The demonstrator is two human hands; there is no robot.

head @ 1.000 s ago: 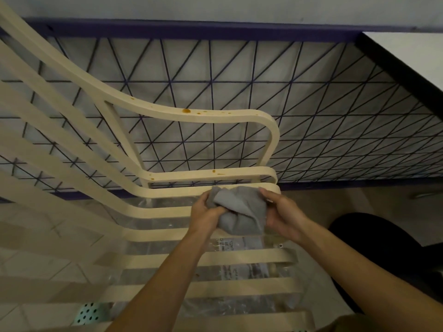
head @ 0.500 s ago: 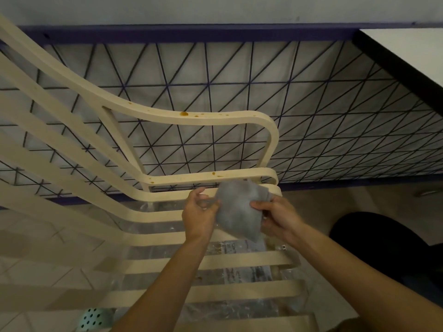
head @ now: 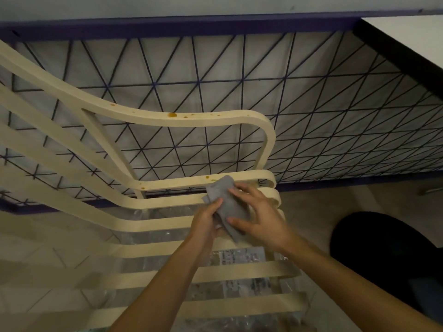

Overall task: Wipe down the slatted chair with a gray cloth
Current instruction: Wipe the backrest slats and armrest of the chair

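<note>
Your left hand (head: 207, 222) grips the gray cloth (head: 229, 207) over the slatted chair (head: 143, 113) seat — right hand (head: 260, 219) presses it, fingers spread.

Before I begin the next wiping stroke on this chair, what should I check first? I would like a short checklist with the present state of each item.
1. Hold on the gray cloth: ok; the left hand grips it and the right hand lays its fingers on it.
2. Cloth flattened for wiping: not ok; it is bunched.
3. Cloth near a dirty place: ok; its top corner overlaps the lower rail beside an orange spot.
4. State of the armrest: not ok; orange spots on it.
5. Cloth damp: cannot tell.
</note>
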